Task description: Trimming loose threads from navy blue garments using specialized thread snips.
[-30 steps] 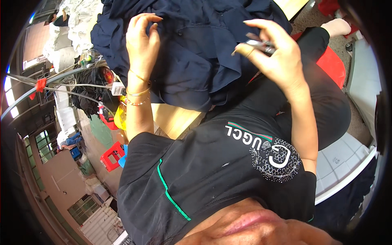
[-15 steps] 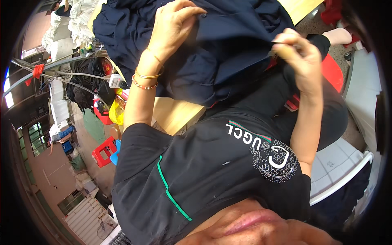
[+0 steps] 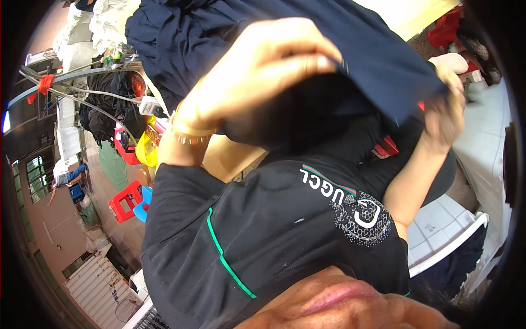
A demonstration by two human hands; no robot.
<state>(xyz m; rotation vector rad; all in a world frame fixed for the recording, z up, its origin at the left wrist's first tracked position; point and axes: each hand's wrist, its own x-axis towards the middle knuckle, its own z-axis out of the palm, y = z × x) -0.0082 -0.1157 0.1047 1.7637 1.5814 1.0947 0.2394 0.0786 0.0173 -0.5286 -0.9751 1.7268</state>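
- We see our left hand above the cloth, its thumb and fingertips pinched together on an edge of the dark fabric; gold-coloured bangles ring the wrist.
- Our right hand is out to the right, its fingers curled at the far end of the same fabric; motion blur hides its grip, so we cannot tell how tightly it is closed or whether it holds anything else.
- The navy cloth lies bunched over the counter, and part of it is raised between our two hands above our lap.
- Under it we see the counter, pale wood, bare near our body and again at the upper right, where it is brightly lit.
- To our left are a white socket block on a cable, black bags, a yellow bag and a curved pale tube with a red tie.
- Further left, a red stool stands on the floor beside something blue, and white fabric is heaped at the upper left.
- To our right is a whitish plastic surface with a raised rim.
- The navy cloth looks plain and matt: deeply creased on the left, smooth and flat where it spans toward our right hand, its lower edge blurred.
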